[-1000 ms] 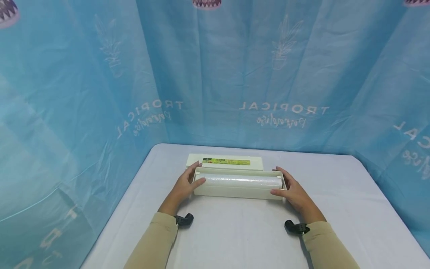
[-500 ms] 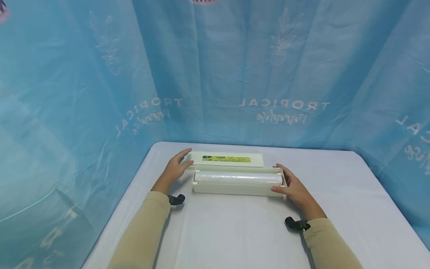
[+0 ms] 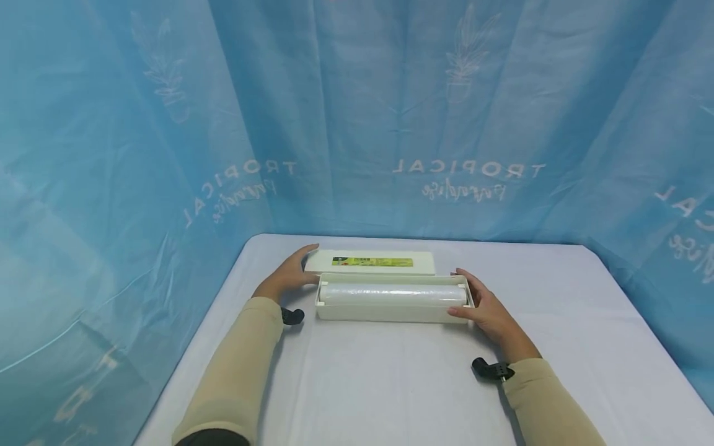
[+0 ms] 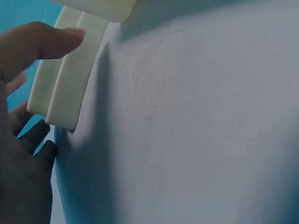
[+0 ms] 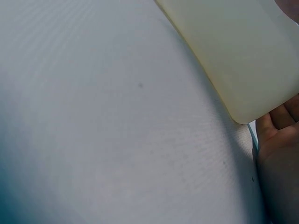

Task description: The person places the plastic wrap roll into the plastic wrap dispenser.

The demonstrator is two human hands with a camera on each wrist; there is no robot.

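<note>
A long cream box [image 3: 385,314] sits on the table with its top off, and a roll of cling film [image 3: 393,293] lies inside it. Behind it is the box's matching lid [image 3: 424,263], with a yellow-green label on top. My left hand [image 3: 287,272] holds the left end of the lid, thumb at the front and fingers round the back. In the left wrist view the thumb [image 4: 56,42] crosses in front of the lid [image 4: 74,79]. My right hand [image 3: 488,313] grips the right end of the box, its thumb on the front wall and fingers behind.
A white cloth covers the table [image 3: 390,384], whose far edge meets a blue printed curtain [image 3: 357,124]. The curtain also hangs along the left and right sides. Black wrist cameras [image 3: 491,370] sit at both cuffs.
My left hand has let go of the box's left end, moved back and left, and taken hold of the lid's left end. My right hand stays on the box.
</note>
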